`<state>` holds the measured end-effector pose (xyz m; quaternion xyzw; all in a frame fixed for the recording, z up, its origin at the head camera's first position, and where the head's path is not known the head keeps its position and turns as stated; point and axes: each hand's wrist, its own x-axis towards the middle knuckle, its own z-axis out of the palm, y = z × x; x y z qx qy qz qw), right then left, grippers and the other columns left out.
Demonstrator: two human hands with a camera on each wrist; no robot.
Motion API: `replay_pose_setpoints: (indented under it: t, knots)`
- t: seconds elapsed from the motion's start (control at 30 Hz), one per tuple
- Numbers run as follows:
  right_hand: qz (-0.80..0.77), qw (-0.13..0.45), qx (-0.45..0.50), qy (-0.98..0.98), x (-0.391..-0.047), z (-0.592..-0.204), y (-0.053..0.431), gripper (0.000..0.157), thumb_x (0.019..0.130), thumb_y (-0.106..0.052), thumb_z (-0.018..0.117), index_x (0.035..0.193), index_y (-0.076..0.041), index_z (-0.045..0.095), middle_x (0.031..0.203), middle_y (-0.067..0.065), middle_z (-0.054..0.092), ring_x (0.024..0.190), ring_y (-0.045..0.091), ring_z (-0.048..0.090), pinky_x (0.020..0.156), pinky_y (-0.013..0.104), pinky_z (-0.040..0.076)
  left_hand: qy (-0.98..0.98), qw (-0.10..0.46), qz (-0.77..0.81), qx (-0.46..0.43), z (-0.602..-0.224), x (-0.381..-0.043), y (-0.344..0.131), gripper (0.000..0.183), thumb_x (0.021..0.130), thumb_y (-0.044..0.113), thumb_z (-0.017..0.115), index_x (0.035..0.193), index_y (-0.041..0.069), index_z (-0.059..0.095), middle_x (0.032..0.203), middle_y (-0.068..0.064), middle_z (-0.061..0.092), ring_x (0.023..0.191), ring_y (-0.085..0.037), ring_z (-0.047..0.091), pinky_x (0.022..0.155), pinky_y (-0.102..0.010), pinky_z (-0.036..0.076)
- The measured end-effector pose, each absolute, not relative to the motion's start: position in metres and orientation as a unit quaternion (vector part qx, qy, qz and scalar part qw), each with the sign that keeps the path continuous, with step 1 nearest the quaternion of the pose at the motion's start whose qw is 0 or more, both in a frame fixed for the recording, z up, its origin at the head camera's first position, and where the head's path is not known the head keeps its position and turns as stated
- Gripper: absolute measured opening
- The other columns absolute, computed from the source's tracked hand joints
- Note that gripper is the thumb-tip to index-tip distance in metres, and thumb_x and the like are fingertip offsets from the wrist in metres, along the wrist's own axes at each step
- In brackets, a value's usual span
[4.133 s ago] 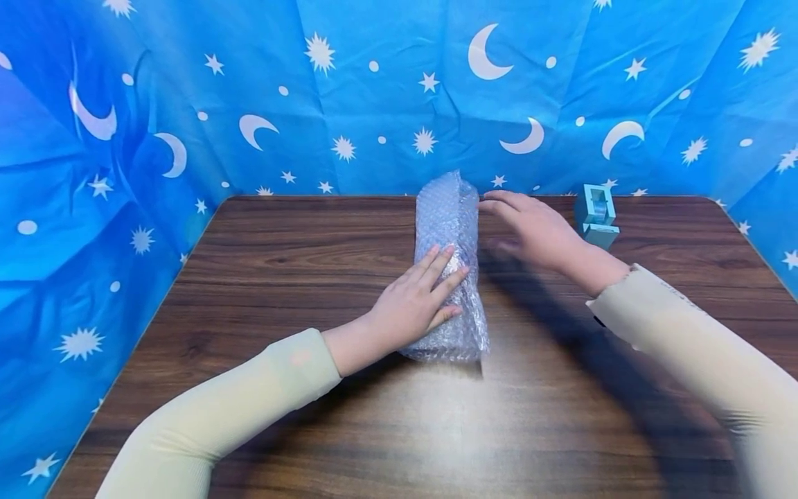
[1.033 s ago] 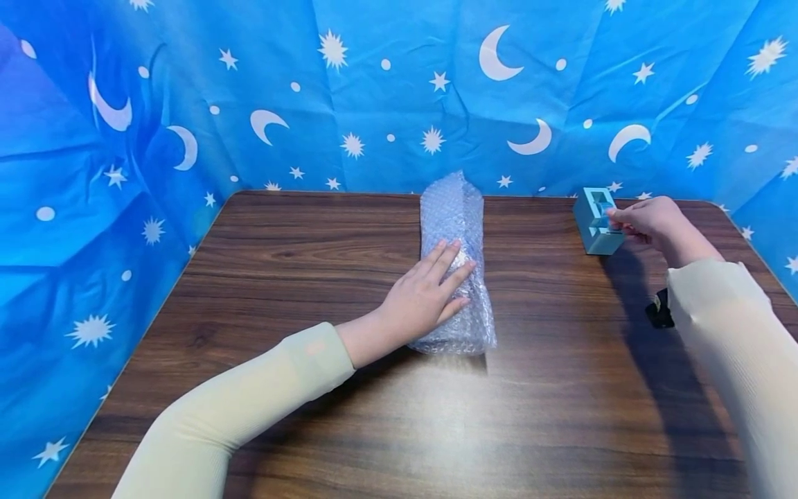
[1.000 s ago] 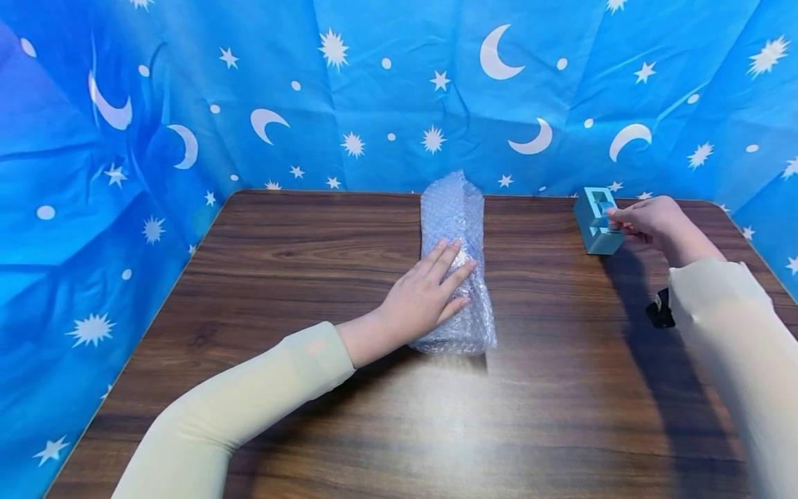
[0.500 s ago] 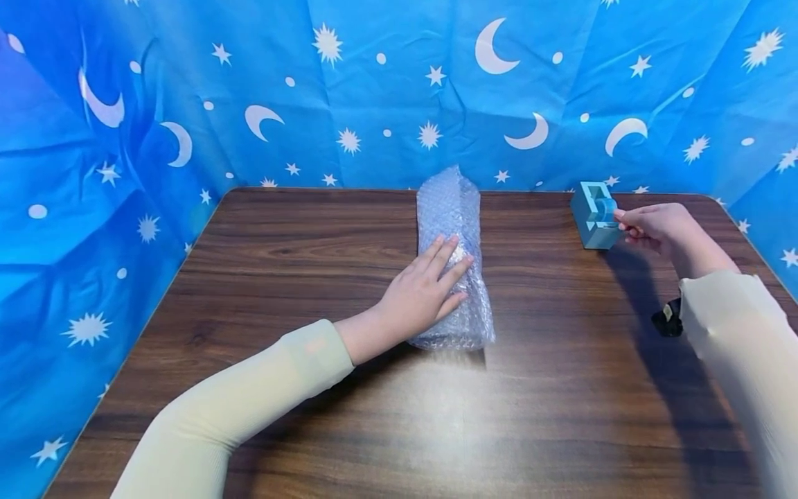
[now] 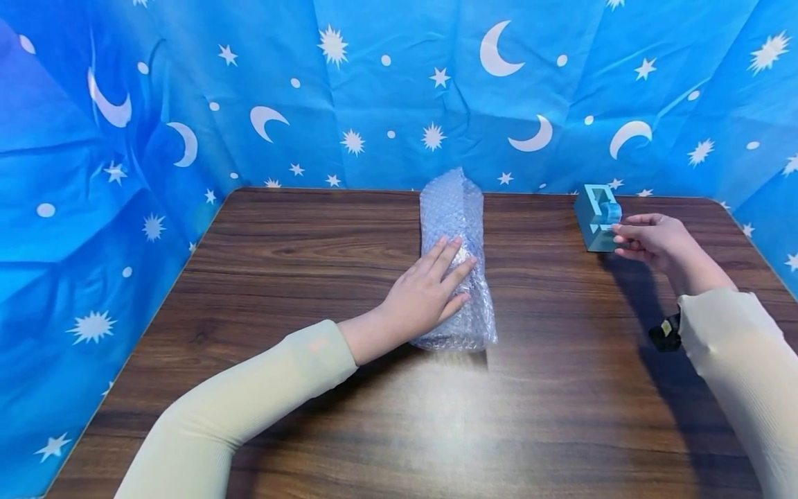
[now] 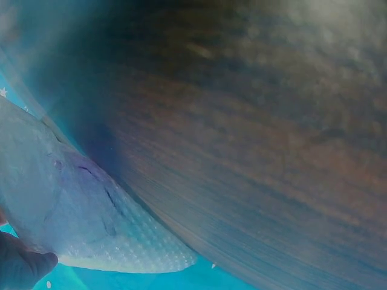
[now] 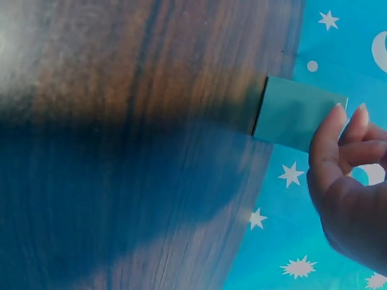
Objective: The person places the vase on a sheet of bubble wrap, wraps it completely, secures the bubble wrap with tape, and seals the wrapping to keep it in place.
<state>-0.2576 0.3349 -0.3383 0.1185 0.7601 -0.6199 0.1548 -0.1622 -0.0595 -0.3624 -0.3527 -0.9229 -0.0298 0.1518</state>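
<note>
My left hand lies with spread, straight fingers on a long bubble-wrapped package in the middle of the table. What is inside the wrap does not show. In the left wrist view the package fills the lower left, with the thumb at its edge. At the back right stands a teal tape dispenser with a blue-looking tape roll. My right hand pinches tape at the dispenser's front edge, thumb against fingertips. The right wrist view shows those fingertips over the dispenser.
A dark wood-grain table carries everything. Blue cloth with white moons and stars hangs behind and along both sides. A black wrist camera juts out from under the right sleeve.
The right hand has gone from beside the package to the tape dispenser, then from the roll down to its front edge. The left hand has stayed on the package.
</note>
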Motion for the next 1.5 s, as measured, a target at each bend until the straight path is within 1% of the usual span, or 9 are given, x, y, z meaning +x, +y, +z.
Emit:
replay_pose_setpoints:
  t: [0.1, 0.2, 0.4, 0.57, 0.8, 0.93, 1.1, 1.3, 1.5]
  knots:
    - [-0.624, 0.141, 0.088, 0.764, -0.257, -0.342, 0.333, 0.013, 0.105, -0.017, 0.054, 0.113, -0.020, 0.045, 0.073, -0.015, 0.064, 0.067, -0.002, 0.066, 0.067, 0.017, 0.061, -0.923, 0.151, -0.030, -0.353, -0.362, -0.162, -0.059, 0.055, 0.106, 0.037, 0.053, 0.154, 0.010, 0.046, 0.163, -0.023, 0.037, 0.152, -0.042, 0.037, 0.122, -0.048, 0.039]
    - [-0.617, 0.116, 0.063, 0.776, -0.257, -0.344, 0.333, 0.007, 0.106, -0.016, 0.051, 0.110, -0.022, 0.051, 0.075, -0.017, 0.065, 0.069, -0.002, 0.064, 0.066, 0.016, 0.060, -0.920, 0.160, -0.031, -0.356, -0.362, -0.161, -0.059, 0.055, 0.106, 0.037, 0.054, 0.153, 0.010, 0.047, 0.162, -0.024, 0.038, 0.151, -0.042, 0.038, 0.122, -0.048, 0.039]
    - [-0.616, 0.111, 0.045, 0.779, -0.257, -0.346, 0.335, 0.027, 0.105, -0.014, 0.050, 0.106, -0.037, 0.063, 0.076, -0.017, 0.064, 0.070, 0.000, 0.062, 0.067, 0.015, 0.059, -0.915, 0.175, -0.032, -0.361, -0.363, -0.162, -0.059, 0.055, 0.105, 0.036, 0.055, 0.153, 0.010, 0.048, 0.161, -0.025, 0.040, 0.150, -0.042, 0.040, 0.121, -0.048, 0.040]
    - [-0.633, 0.151, 0.052, 0.757, -0.259, -0.348, 0.342, 0.026, 0.107, -0.018, 0.049, 0.117, -0.039, 0.060, 0.078, -0.015, 0.062, 0.072, 0.001, 0.061, 0.070, 0.015, 0.059, -0.916, 0.173, -0.031, -0.361, -0.363, -0.163, -0.059, 0.055, 0.105, 0.036, 0.055, 0.153, 0.010, 0.048, 0.161, -0.024, 0.039, 0.150, -0.042, 0.039, 0.122, -0.047, 0.039]
    - [-0.654, 0.178, 0.058, 0.733, -0.258, -0.352, 0.350, 0.037, 0.108, -0.021, 0.048, 0.105, -0.051, 0.069, 0.081, -0.014, 0.064, 0.074, 0.002, 0.063, 0.070, 0.017, 0.059, -0.918, 0.163, -0.033, -0.360, -0.364, -0.162, -0.059, 0.055, 0.106, 0.036, 0.054, 0.154, 0.010, 0.046, 0.162, -0.024, 0.038, 0.151, -0.042, 0.038, 0.122, -0.047, 0.039]
    - [-0.646, 0.177, 0.057, 0.740, -0.258, -0.354, 0.350, 0.041, 0.107, -0.023, 0.052, 0.132, -0.054, 0.060, 0.083, -0.015, 0.066, 0.075, 0.001, 0.064, 0.072, 0.017, 0.059, -0.916, 0.174, -0.030, -0.361, -0.364, -0.162, -0.059, 0.055, 0.105, 0.036, 0.055, 0.153, 0.010, 0.047, 0.161, -0.024, 0.039, 0.150, -0.042, 0.039, 0.122, -0.047, 0.040]
    - [-0.623, 0.166, 0.061, 0.762, -0.256, -0.356, 0.348, 0.055, 0.104, -0.040, 0.053, 0.158, -0.037, 0.038, 0.079, -0.019, 0.066, 0.076, -0.001, 0.064, 0.072, 0.014, 0.058, -0.913, 0.183, -0.030, -0.364, -0.364, -0.162, -0.060, 0.055, 0.105, 0.036, 0.056, 0.152, 0.010, 0.048, 0.160, -0.025, 0.041, 0.149, -0.042, 0.041, 0.121, -0.047, 0.040]
    - [-0.566, 0.128, 0.061, 0.812, -0.249, -0.361, 0.342, 0.009, 0.103, -0.044, 0.053, 0.110, -0.043, 0.060, 0.079, -0.025, 0.065, 0.079, -0.003, 0.063, 0.072, 0.015, 0.057, -0.913, 0.182, -0.031, -0.364, -0.365, -0.161, -0.061, 0.055, 0.105, 0.035, 0.056, 0.153, 0.009, 0.048, 0.161, -0.025, 0.040, 0.149, -0.043, 0.040, 0.121, -0.048, 0.041]
    - [-0.568, 0.122, 0.067, 0.811, -0.248, -0.364, 0.341, 0.008, 0.105, -0.041, 0.051, 0.111, -0.037, 0.051, 0.079, -0.025, 0.063, 0.078, -0.003, 0.063, 0.071, 0.014, 0.057, -0.913, 0.180, -0.035, -0.365, -0.365, -0.161, -0.061, 0.055, 0.105, 0.035, 0.056, 0.153, 0.009, 0.048, 0.161, -0.025, 0.040, 0.149, -0.043, 0.040, 0.121, -0.048, 0.040]
